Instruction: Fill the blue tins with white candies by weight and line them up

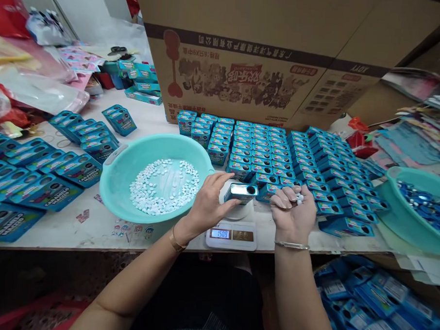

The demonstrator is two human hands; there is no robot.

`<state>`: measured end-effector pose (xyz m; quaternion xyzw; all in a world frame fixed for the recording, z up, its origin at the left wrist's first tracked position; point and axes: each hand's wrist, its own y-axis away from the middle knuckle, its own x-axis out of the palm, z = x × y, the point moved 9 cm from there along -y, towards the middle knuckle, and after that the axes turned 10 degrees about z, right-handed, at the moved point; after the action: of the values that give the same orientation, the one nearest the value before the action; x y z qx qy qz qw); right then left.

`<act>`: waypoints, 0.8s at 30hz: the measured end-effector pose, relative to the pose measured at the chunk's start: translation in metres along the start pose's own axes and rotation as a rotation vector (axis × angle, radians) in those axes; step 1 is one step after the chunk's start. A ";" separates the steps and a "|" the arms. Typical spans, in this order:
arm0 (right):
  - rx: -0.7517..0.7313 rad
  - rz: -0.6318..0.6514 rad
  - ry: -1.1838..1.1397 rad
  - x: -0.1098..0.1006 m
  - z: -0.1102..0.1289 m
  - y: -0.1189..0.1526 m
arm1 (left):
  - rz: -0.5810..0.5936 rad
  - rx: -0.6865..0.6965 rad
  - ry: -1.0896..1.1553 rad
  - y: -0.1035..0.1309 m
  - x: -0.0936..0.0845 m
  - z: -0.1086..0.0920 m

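The left hand [212, 196] grasps a blue tin [242, 191] above the digital scale [231, 237]. The right hand's [294, 209] fingers are curled around white candies [299, 197].

A carton [240, 44] stands toward the bench's [89, 230] far edge, its lettering upside down. Plastic bags [37, 79] crowd the far left corner; stickers [132, 229] lie near the near edge.
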<state>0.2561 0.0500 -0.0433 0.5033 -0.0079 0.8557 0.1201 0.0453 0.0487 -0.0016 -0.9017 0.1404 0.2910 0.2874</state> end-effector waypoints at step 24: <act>-0.150 -0.035 0.332 0.037 -0.027 -0.022 | 0.260 -0.118 0.023 -0.042 0.062 0.017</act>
<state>0.2202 0.0825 -0.0273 0.3448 -0.0432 0.9218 0.1717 0.1043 0.0868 -0.0318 -0.8946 0.2420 0.3229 0.1922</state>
